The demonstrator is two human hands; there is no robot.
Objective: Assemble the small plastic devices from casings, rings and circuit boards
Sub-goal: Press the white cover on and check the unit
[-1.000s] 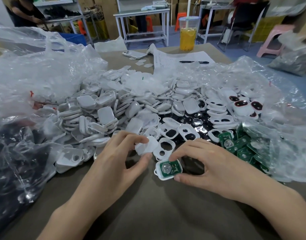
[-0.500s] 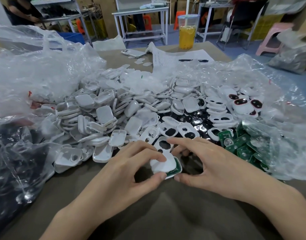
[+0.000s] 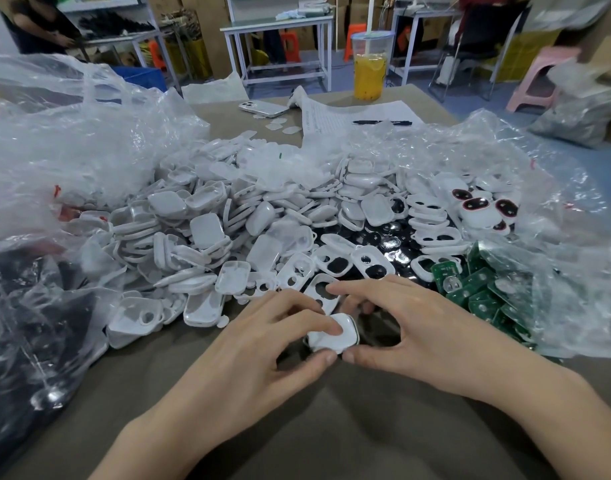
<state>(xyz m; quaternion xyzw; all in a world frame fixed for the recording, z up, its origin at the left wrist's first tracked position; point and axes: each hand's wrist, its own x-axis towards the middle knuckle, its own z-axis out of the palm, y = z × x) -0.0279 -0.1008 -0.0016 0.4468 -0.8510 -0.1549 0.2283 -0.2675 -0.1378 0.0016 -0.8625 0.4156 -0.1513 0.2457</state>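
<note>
We cannot see most of the small white rounded plastic casing (image 3: 333,338). Fingertips of the left hand (image 3: 262,344) lie over its top, and the thumb of the right hand (image 3: 418,327) meets its near edge, so its inside stays hidden. Both forearms run off the near edge. The print on the white paper sheet (image 3: 335,119) far off is too small to read. The green circuit boards (image 3: 477,292) on the right lie partly under crumpled clear plastic film (image 3: 556,271). The dark plastic bag (image 3: 27,341) is cut by the left edge.
</note>
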